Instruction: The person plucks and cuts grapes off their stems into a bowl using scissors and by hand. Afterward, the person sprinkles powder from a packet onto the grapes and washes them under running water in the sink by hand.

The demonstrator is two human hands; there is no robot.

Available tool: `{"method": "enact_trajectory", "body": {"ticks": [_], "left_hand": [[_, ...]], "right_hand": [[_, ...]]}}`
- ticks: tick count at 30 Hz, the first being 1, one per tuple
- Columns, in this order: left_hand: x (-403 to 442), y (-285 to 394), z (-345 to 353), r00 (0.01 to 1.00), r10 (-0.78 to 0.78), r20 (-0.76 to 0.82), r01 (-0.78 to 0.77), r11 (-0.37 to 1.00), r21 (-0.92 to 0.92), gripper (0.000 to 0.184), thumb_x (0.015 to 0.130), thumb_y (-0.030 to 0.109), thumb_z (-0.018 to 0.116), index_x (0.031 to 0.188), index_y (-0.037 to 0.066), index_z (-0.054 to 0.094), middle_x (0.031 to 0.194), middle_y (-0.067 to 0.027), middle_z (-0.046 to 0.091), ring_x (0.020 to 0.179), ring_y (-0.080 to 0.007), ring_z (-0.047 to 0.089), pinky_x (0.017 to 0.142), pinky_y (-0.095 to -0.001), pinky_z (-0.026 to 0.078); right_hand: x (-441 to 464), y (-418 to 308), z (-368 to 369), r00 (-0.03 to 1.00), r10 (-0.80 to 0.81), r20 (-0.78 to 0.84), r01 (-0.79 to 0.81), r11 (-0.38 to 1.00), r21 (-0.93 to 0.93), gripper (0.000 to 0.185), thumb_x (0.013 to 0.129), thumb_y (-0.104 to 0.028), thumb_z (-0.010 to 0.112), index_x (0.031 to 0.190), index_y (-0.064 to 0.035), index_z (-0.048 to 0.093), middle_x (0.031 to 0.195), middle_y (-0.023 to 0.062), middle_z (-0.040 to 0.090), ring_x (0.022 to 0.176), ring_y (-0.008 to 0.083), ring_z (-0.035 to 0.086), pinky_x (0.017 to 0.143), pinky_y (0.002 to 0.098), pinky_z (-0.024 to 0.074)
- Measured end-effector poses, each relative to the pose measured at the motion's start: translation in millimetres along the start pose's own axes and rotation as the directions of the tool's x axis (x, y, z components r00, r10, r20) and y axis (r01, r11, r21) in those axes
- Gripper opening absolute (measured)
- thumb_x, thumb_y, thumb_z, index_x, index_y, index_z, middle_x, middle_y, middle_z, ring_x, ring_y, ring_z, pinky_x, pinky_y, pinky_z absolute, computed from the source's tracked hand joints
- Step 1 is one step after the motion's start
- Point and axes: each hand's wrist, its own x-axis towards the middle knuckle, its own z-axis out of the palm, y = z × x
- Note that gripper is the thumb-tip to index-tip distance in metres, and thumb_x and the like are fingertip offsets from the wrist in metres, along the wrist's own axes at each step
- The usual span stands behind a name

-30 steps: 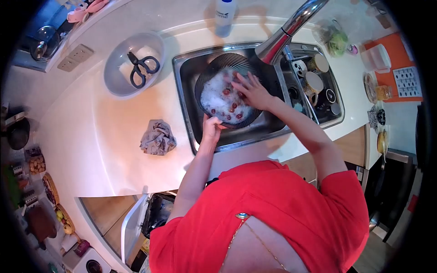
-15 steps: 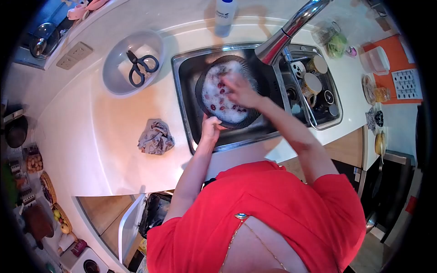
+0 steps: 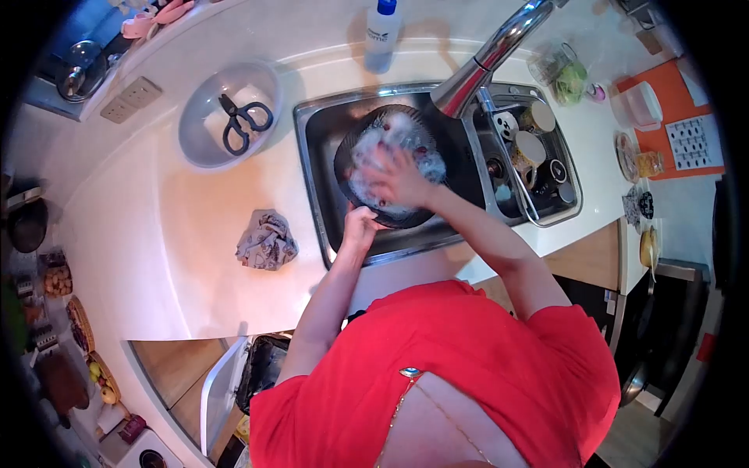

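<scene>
A dark ribbed bowl [image 3: 342,164] sits in the left basin of the sink [image 3: 312,210]. It holds white foamy water [image 3: 431,165] with small dark-red pieces that look like fruit. My left hand [image 3: 360,226] grips the near left rim, thumb over the edge. Inside the bowl, my right hand [image 3: 399,179] lies palm down on the foam with fingers spread, slightly blurred. Whether it touches any of the red pieces I cannot tell. Above the bowl's right side is the metal faucet [image 3: 476,74].
Left of the sink stands a translucent basin [image 3: 191,140] with black-handled scissors [image 3: 243,125] on it. A crumpled patterned cloth [image 3: 267,240] lies on the counter. Cups [image 3: 529,148] fill the right basin's rack. A blue-capped bottle [image 3: 381,39] stands behind the sink.
My right hand has moved left and slightly down across the foam, and its fingers are now spread wider. The bowl appears turned or tilted a little; my left hand keeps its grip on the rim.
</scene>
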Motion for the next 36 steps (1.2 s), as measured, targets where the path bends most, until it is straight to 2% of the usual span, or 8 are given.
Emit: {"method": "enact_trajectory", "body": {"ticks": [4,6,10,16,18,22,28,36], "left_hand": [[1.0,4.2,-7.4,0.996,0.078,-0.04,-0.077,0.997,0.015,0.076,0.057,-0.001,0.046,0.13,0.01,0.031,0.113,-0.0127,0.05,0.098,-0.0308,0.056,0.067,-0.0455,0.057],[-2.4,4.3,0.7,0.986,0.138,-0.093,-0.137,0.99,0.021,0.076,0.057,-0.001,0.046,0.131,0.011,0.03,0.112,-0.0123,0.05,0.097,-0.0305,0.057,0.066,-0.0443,0.058],[0.8,-0.3,0.2,0.998,0.057,-0.001,-0.056,0.996,0.071,0.076,0.057,-0.001,0.046,0.131,0.011,0.03,0.113,-0.0117,0.049,0.095,-0.031,0.057,0.063,-0.0488,0.057],[0.1,0.4,-18.7,0.999,0.041,0.02,-0.042,0.998,0.056,0.073,0.057,0.006,0.049,0.128,0.006,0.033,0.11,-0.0151,0.051,0.1,-0.0328,0.056,0.064,-0.0474,0.056],[-4.8,-0.2,-21.3,0.998,0.017,0.052,-0.023,0.995,0.098,0.072,0.057,0.008,0.05,0.127,0.005,0.034,0.113,-0.0164,0.051,0.103,-0.0339,0.054,0.065,-0.0463,0.055],[-34.0,-0.6,22.6,0.999,0.033,0.024,-0.035,0.995,0.092,0.071,0.058,0.007,0.048,0.127,0.005,0.034,0.115,-0.0164,0.05,0.105,-0.0343,0.053,0.075,-0.0503,0.053],[-53.9,-1.3,-3.5,0.998,0.049,-0.031,-0.044,0.991,0.124,0.068,0.059,0.01,0.048,0.127,0.006,0.037,0.111,-0.0147,0.053,0.104,-0.0329,0.053,0.074,-0.0514,0.054],[-52.9,5.4,11.6,0.993,-0.048,0.106,0.034,0.991,0.128,0.074,0.056,0.006,0.048,0.129,0.004,0.032,0.118,-0.0181,0.048,0.104,-0.0379,0.053,0.071,-0.0542,0.054]], "right_hand": [[-22.4,-7.4,-28.9,0.927,-0.155,0.342,0.149,0.988,0.045,0.059,0.081,-0.037,0.057,0.134,-0.0308,0.034,0.146,0.0074,0.019,0.129,0.0455,0.018,0.096,0.0682,0.0178],[-17.7,15.8,-48.8,0.836,0.105,0.539,-0.012,0.985,-0.173,0.058,0.082,-0.037,0.056,0.135,-0.0284,0.035,0.146,0.0034,0.02,0.131,0.0446,0.015,0.102,0.064,0.0138],[0.8,12.5,-18.8,0.973,0.204,0.111,-0.192,0.975,-0.114,0.063,0.082,-0.037,0.056,0.138,-0.0256,0.029,0.146,0.0125,0.018,0.13,0.0462,0.015,0.099,0.0643,0.0197],[-20.7,-10.7,-40.7,0.919,-0.132,0.372,0.037,0.967,0.252,0.067,0.08,-0.04,0.058,0.138,-0.0266,0.029,0.144,0.0091,0.021,0.132,0.0408,0.015,0.102,0.0626,0.0151],[-24.5,2.5,-59.8,0.908,-0.022,0.419,0.085,0.988,-0.13,0.062,0.081,-0.038,0.057,0.137,-0.0264,0.032,0.142,0.0085,0.024,0.132,0.0413,0.016,0.1,0.065,0.0148],[-8.4,35.3,4.3,0.992,-0.019,-0.126,0.031,0.996,0.089,0.067,0.078,-0.048,0.056,0.136,-0.0234,0.032,0.141,0.0102,0.024,0.131,0.0412,0.018,0.098,0.0684,0.013],[-34.7,-16.7,-31.1,0.87,-0.259,0.419,0.259,0.964,0.059,0.065,0.083,-0.048,0.05,0.138,-0.0224,0.029,0.145,0.0171,0.016,0.133,0.0441,0.011,0.098,0.0675,0.0127],[-19.9,-22.2,-15.6,0.977,0.129,0.171,-0.152,0.981,0.123,0.057,0.088,-0.048,0.042,0.139,-0.0255,0.028,0.146,0.0185,0.012,0.133,0.0446,0.004,0.106,0.057,0.0091]]}}
